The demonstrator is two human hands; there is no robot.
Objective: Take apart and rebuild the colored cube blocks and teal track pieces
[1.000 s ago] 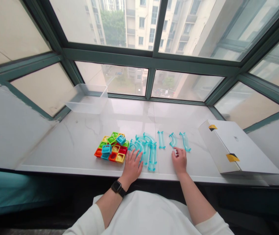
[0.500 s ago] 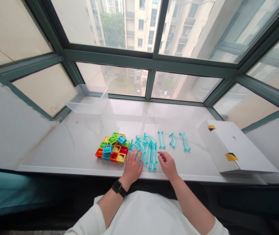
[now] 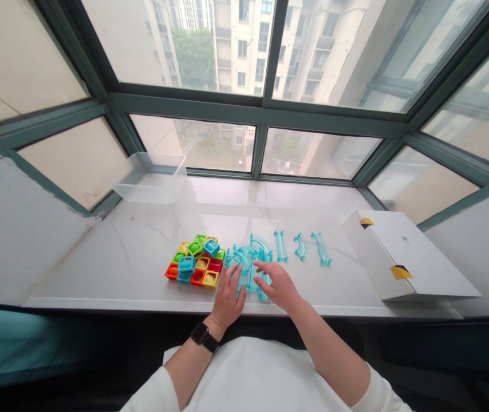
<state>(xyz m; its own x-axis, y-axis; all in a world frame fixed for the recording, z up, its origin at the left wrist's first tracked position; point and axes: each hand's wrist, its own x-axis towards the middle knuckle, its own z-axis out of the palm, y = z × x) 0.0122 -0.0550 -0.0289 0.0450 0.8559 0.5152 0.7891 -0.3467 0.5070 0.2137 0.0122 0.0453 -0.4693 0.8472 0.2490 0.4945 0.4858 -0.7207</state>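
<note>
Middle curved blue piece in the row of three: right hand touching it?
Apart; the head view shows bare sill between the right hand and curved piece.

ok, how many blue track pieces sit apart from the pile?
3, in a row right of the pile: straight piece nearest it, short curved piece middle, long piece nearest the white box.

Turquoise tracks [image 3: 244, 256]; red, orange, yellow, green, blue blocks [image 3: 202, 263].

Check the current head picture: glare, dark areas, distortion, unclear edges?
Head view: buildings look washed out, pale reflections on the counter; head view: near-black below the counter; head view: window frame splays, likely wide-lens distortion; head view: clear blue pieces overlap, edges hard to separate.
</note>
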